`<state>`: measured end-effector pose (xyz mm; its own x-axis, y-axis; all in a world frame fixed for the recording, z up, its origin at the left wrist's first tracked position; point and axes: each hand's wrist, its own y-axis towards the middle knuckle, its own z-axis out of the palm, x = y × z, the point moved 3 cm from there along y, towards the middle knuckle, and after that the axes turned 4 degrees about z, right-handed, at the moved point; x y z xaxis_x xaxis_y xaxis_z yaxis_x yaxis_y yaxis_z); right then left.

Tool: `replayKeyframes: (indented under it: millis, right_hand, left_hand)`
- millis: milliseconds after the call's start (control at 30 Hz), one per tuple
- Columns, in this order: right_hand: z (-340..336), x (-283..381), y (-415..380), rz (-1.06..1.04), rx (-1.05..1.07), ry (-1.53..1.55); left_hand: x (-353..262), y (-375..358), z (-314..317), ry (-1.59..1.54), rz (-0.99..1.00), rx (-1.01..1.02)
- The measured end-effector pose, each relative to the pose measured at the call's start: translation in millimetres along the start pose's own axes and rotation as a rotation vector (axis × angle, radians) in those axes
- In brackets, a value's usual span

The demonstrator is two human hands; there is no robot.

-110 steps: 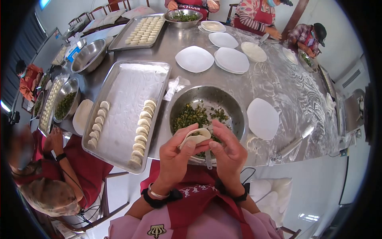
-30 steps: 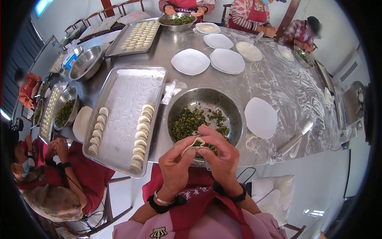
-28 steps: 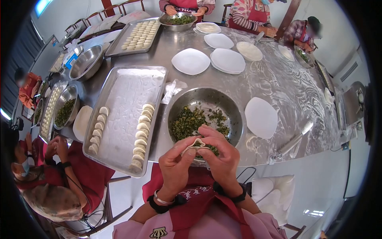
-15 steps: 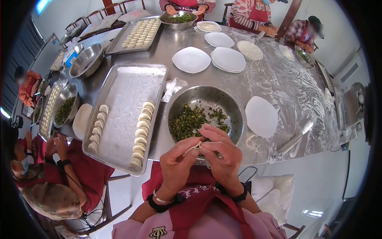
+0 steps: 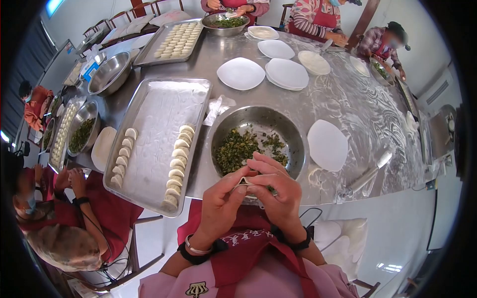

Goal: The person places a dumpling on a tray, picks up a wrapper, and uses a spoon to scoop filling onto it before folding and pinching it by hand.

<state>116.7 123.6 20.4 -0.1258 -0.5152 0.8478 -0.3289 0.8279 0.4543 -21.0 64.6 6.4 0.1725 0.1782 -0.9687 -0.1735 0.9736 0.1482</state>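
Note:
Between the fingertips of both hands is a dumpling, its pale wrapper folded up around green filling. My left hand pinches one side of it. On the other side, my right hand presses with thumb and fingers, hiding part of the wrapper. Both hands are over the near rim of a steel bowl that holds chopped green filling. To the left lies a metal tray dusted with flour, bearing a left row of dumplings and a longer right row.
A white plate sits right of the bowl, near a flour-covered scraper or knife-like tool. More white plates lie behind. A crumpled tissue rests by the tray. Co-workers sit around the steel table; one person is close at left.
My fingers have shifted slightly along the dumpling, and its folded edge shows differently. Across the table, a co-worker's hand has lifted over their bowl. The view has moved a little.

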Motion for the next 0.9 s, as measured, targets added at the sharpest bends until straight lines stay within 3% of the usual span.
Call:
replayKeyframes:
  millis: [200,300,400,500,600,700,900]
  right_hand:
    - [-0.4,2.6,0.7,-0.089,0.027,-0.086]
    - [-3.8,0.8,1.4,-0.105,0.049,-0.201]
    - [-4.3,10.6,6.7,-0.014,0.049,-0.181]
    - [-5.0,6.0,6.5,-0.051,0.125,-0.128]
    - [-5.7,-7.3,-0.6,0.052,0.065,0.079]
    - [-1.7,-6.4,-3.3,0.178,-0.018,0.251]
    - [6.2,-1.7,-3.6,0.15,-0.069,0.309]
  left_hand:
    - [-7.7,5.9,-10.7,0.359,0.13,0.215]
    - [-7.5,9.6,-13.6,0.219,-0.085,0.238]
    - [-10.1,9.4,-11.4,0.171,-0.048,0.183]
    - [-9.6,8.5,-9.1,0.083,-0.108,0.151]
    - [-20.4,6.8,0.1,-0.203,-0.184,0.062]
    - [2.0,-1.1,-4.3,-0.299,-0.171,0.036]
    - [14.3,-3.1,-0.5,-0.329,-0.073,-0.05]
